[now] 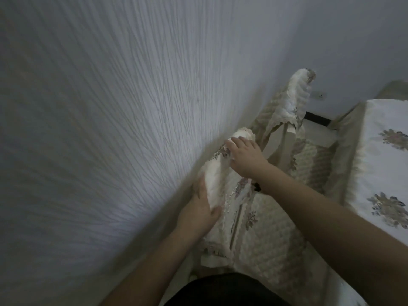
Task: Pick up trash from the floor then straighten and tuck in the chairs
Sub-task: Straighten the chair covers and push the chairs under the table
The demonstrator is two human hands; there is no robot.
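Note:
A chair [260, 230] with a cream quilted, flower-patterned cover stands close to the wall, its backrest top [215, 173] running toward me. My left hand [202, 208] grips the near end of that backrest top, thumb on the inner side. My right hand [245, 157] holds the far end, fingers curled over the fabric. A second chair [298, 100] with the same cover stands just beyond, its backrest also near the wall.
A textured white wall [110, 129] fills the left. A table [384, 164] under a white floral cloth stands at the right, next to both chairs. A strip of pale floor and dark baseboard [318, 119] shows behind the far chair.

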